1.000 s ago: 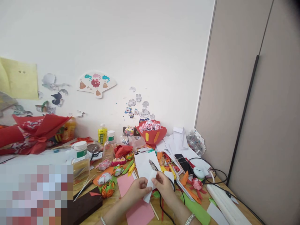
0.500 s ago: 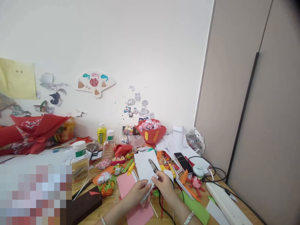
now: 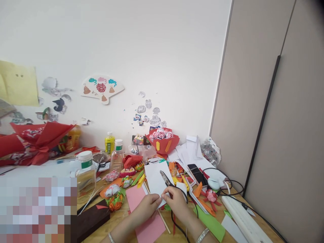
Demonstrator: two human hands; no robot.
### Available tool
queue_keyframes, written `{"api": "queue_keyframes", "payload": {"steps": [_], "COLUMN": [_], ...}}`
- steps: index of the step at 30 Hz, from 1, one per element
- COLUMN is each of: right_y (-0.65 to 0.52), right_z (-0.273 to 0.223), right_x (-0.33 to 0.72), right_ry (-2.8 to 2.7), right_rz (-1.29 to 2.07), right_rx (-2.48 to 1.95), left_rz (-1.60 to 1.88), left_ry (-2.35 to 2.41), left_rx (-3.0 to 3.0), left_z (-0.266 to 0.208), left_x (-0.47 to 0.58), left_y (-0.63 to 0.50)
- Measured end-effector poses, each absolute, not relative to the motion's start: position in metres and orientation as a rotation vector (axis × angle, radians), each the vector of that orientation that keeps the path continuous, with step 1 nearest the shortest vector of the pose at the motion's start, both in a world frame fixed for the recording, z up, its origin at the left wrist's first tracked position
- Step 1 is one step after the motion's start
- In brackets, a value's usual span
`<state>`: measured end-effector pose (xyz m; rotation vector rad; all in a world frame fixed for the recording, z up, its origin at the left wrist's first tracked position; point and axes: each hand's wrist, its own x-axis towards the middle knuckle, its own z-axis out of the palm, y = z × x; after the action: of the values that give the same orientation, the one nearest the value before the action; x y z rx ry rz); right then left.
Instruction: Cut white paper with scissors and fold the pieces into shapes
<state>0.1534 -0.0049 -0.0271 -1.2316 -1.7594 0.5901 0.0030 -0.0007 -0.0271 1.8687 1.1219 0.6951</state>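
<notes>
My left hand (image 3: 149, 206) and my right hand (image 3: 176, 201) meet over the table, thumbs and fingertips pinched close together. Between them they hold a small white piece of paper (image 3: 162, 204), mostly covered by the fingers. Just beyond the fingertips lies a metal-headed tool with a dark handle (image 3: 165, 177), which looks like pliers, resting on a white sheet (image 3: 155, 172). Under my left forearm is a pink sheet (image 3: 134, 195), with a thin stick (image 3: 165, 222) across it. A green sheet (image 3: 210, 222) lies beside my right wrist.
Folded paper flowers (image 3: 115, 201), a clear jar (image 3: 86, 175) and a dark box (image 3: 92, 219) stand left. At the back is a red bouquet (image 3: 162, 141). A phone (image 3: 196, 173), white mouse (image 3: 214, 184), black cables and a power strip (image 3: 245, 216) lie right.
The white paper piece has turned and is now mostly hidden between my fingers. My right hand has shifted slightly left, bringing the fingertips closer together.
</notes>
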Motion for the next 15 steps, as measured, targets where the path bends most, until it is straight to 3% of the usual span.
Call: {"api": "queue_keyframes", "payload": {"steps": [15], "right_y": [0.002], "right_z": [-0.035], "right_x": [0.158], "right_ry": [-1.817], "right_rz": [0.551], "right_rx": [-1.290], "left_rz": [0.758], "left_ry": [1.106], "left_rx": [1.885], "left_z": [-0.026], "left_x": [-0.010], "left_y": [0.011]}}
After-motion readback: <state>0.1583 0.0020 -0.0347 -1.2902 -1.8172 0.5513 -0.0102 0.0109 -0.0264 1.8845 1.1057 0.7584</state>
